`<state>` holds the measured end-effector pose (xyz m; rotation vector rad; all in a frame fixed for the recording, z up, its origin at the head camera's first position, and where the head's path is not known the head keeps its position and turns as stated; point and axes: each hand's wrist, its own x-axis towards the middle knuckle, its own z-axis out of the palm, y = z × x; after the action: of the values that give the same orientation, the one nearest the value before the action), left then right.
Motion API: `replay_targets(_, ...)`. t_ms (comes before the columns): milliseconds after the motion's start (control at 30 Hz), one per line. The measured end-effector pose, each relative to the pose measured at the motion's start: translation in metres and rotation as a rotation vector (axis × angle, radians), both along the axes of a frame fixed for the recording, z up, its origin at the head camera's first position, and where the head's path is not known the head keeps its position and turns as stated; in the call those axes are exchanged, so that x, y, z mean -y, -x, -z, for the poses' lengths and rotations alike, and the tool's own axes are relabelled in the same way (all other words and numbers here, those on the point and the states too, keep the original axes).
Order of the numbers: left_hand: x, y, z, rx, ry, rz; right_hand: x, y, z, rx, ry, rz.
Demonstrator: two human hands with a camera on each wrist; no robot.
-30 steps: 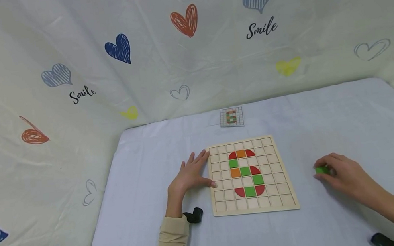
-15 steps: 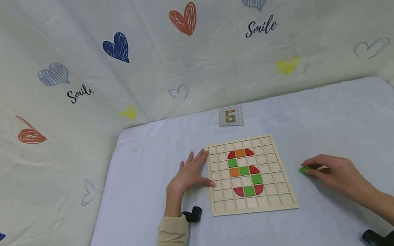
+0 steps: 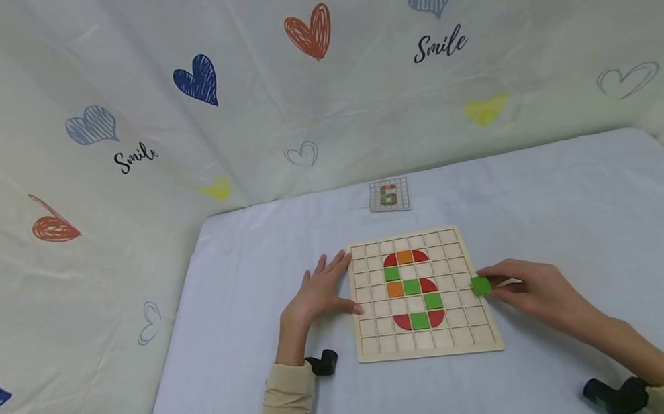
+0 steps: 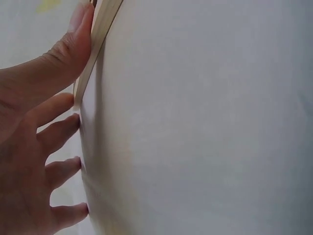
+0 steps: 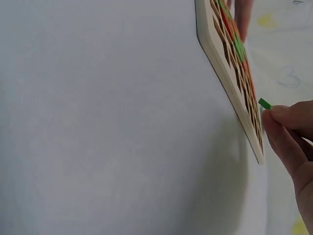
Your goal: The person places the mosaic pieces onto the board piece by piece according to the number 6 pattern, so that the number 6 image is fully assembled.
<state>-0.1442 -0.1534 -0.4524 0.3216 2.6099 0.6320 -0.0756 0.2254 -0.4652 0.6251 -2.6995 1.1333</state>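
A wooden grid board [image 3: 473, 336] lies flat on the table, with red, orange and green tiles set in some of its cells. At its left edge my left hand [image 3: 314, 299] rests with fingers spread, the thumb touching the frame; the left wrist view shows the thumb [image 4: 73, 46] against the board's side. My right hand [image 3: 535, 287] pinches a green square tile [image 3: 481, 286] between thumb and fingers, over the board's right edge. In the right wrist view the tile [image 5: 264, 104] is seen edge-on, raised above the board.
A small printed card [image 3: 388, 195] with a coloured grid pattern lies behind the board. White cloth covers the table [image 3: 240, 257], and a curtain with hearts [image 3: 309, 32] hangs behind it. Black wrist devices [image 3: 616, 396] sit on both forearms.
My right hand has carried the green tile leftward from the table on the right to the board's right edge. The left hand has stayed at the board's left side.
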Motion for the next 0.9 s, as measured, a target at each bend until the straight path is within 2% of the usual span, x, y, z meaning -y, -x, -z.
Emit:
replay_targets(233,-0.002,0.000,0.001,-0.005,0.015,0.004,0.019,0.003,0.000,0.007,0.057,-0.077)
replay_targets(467,-0.001,0.000,-0.003,-0.012,0.039,0.012,0.039,0.009,-0.003,0.010,-0.001,-0.137)
replay_targets(900,0.000,-0.001,-0.004,-0.013,0.042,0.022,0.074,0.022,-0.003,0.047,-0.005,-0.232)
